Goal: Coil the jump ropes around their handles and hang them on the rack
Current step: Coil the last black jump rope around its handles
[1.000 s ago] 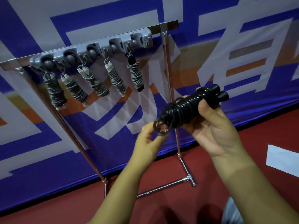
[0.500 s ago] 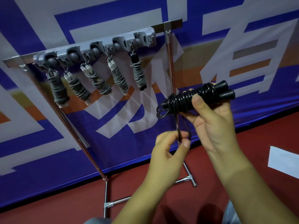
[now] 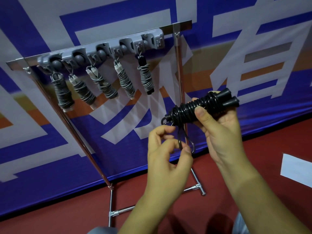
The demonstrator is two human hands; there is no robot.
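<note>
My right hand [image 3: 221,132] grips a black jump rope [image 3: 190,110] coiled tightly around its two handles, whose ends point up and right. A short loop of the rope [image 3: 183,141] hangs down from the bundle's left end. My left hand [image 3: 167,154] pinches that loop between thumb and forefinger, just below the bundle. A grey hook rack [image 3: 101,49] is mounted on a chrome stand [image 3: 179,68] to the upper left. Several coiled grey ropes [image 3: 104,83] hang from its hooks. The rack's right end [image 3: 157,39] holds no rope.
A blue, white and orange banner [image 3: 253,48] hangs behind the stand. The floor [image 3: 211,208] is red, with the stand's chrome feet [image 3: 199,190] on it. A white sheet [image 3: 297,168] lies at the right edge.
The loose loop has been drawn out below the bundle's left end, and my left hand has risen slightly while pinching it. The right hand keeps the bundle nearly still.
</note>
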